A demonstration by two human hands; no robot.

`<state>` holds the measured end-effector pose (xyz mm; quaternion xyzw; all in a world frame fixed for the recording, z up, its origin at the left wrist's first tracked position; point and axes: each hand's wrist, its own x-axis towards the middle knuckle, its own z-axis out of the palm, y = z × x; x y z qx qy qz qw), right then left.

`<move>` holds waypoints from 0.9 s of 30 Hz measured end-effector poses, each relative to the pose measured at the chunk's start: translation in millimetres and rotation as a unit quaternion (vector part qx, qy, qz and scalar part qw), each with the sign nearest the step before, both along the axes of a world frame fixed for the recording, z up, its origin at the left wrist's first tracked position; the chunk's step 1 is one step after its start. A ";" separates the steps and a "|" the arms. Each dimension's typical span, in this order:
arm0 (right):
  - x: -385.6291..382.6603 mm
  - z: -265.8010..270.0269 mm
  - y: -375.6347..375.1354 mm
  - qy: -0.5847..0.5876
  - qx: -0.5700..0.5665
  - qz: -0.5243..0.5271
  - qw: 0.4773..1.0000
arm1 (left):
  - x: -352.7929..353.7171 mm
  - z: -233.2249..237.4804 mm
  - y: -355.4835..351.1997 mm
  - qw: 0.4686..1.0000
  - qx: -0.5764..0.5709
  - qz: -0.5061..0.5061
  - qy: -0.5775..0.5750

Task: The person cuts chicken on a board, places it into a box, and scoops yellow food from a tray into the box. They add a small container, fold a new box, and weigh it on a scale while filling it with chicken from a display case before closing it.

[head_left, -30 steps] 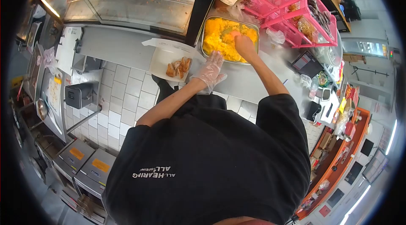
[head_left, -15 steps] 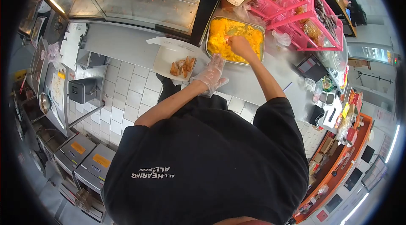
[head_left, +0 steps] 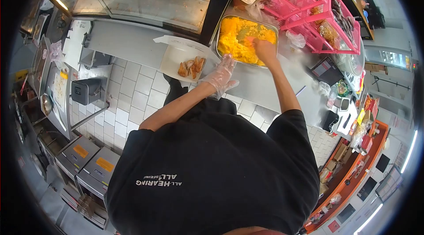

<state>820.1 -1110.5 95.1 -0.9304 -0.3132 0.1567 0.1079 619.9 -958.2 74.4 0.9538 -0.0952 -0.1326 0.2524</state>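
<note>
**Q:** State the condition of each grip on your feed.

**A:** I count two hands. The left hand (head_left: 221, 74), in one clear, wrinkled film glove (head_left: 215, 79), is spread nearly flat: fingers extended, thumb apart, nothing enclosed. Its fingertips lie at the near rim of the tray; firm contact I cannot confirm. The right hand (head_left: 266, 52) is bare, with its fingers curled inward above the food. A small pinkish item (head_left: 251, 39) shows at its fingertips. Whether the grip is closed on it I cannot tell, as the hand covers that point.

**Q:** Locate and specify the tray.

**A:** One tray (head_left: 277, 36): shiny metal, rectangular, rounded corners, thin rim. It rests on the smooth grey worktop (head_left: 126, 41), ahead of both hands. It contains one mass of yellow food (head_left: 233, 45), soft, lumpy and uneven.

**Q:** List adjacent items.

**A:** Left of the tray: one open, pale box (head_left: 171, 62) with a raised flap, containing irregular browned pieces (head_left: 191, 68). I count at least three; they overlap. Right of the tray: one crumpled translucent bag (head_left: 295, 40). Beyond it: at least two pink baskets (head_left: 304, 34) of rigid lattice, bearing packaged goods.
</note>
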 end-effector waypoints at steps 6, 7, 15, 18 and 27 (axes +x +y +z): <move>20.2 -59.7 21.8 0.044 0.115 0.034 0.992 | -0.1 4.8 -0.1 1.000 0.017 -0.005 0.021; 33.1 -62.5 14.1 0.072 0.143 0.046 0.986 | -0.2 5.4 0.8 1.000 0.005 -0.004 0.023; 36.9 -21.8 -31.5 0.336 0.241 -0.194 0.890 | -5.6 14.4 12.6 0.999 -0.043 0.021 -0.004; 14.2 -0.4 -45.2 0.399 0.349 -0.255 0.809 | -25.2 44.7 36.5 0.941 -0.327 0.002 -0.080; -168.1 82.5 31.3 0.401 0.543 -0.259 0.691 | -87.2 13.9 166.9 0.700 -0.576 0.390 0.160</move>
